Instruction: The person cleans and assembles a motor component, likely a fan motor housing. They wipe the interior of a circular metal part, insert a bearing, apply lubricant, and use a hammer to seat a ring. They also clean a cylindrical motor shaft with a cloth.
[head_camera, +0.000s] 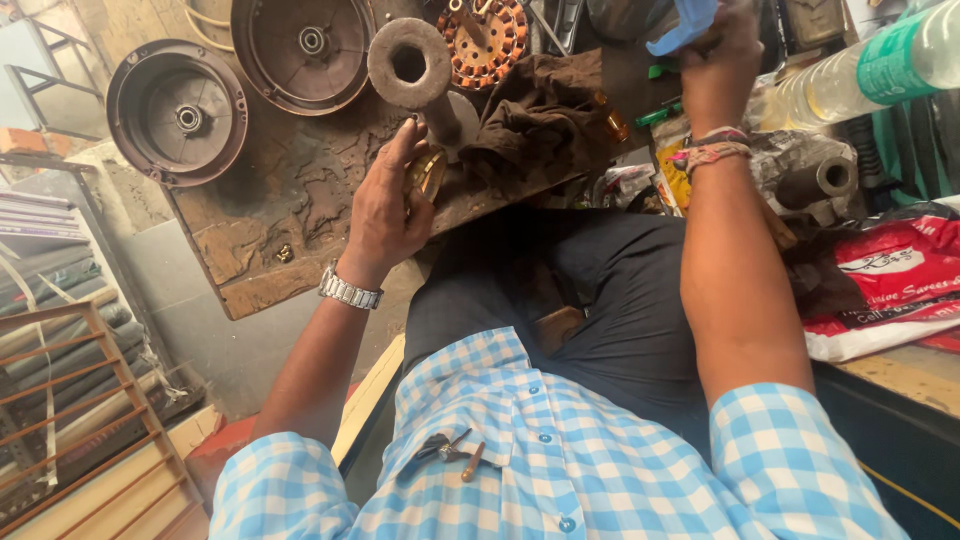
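Note:
My left hand (388, 205), with a metal watch on its wrist, is closed on a small brass-coloured part (428, 172) at the near edge of a worn wooden board (262, 215). Just beyond it stands a metal post with a thick grey ring (409, 62) on top. My right hand (718, 55) is raised at the far right of the bench and grips a blue object (682, 28); thread bands circle its wrist. A dark brown rag (540, 115) lies between the two hands.
Two round dark motor covers (178, 110) (303, 45) lie at the board's far left. A copper-wound stator (487, 38) sits behind the ring. A plastic bottle (870, 65), a metal part (820, 180) and a red-and-white bag (890, 280) crowd the right. Wooden slats (80, 420) are at lower left.

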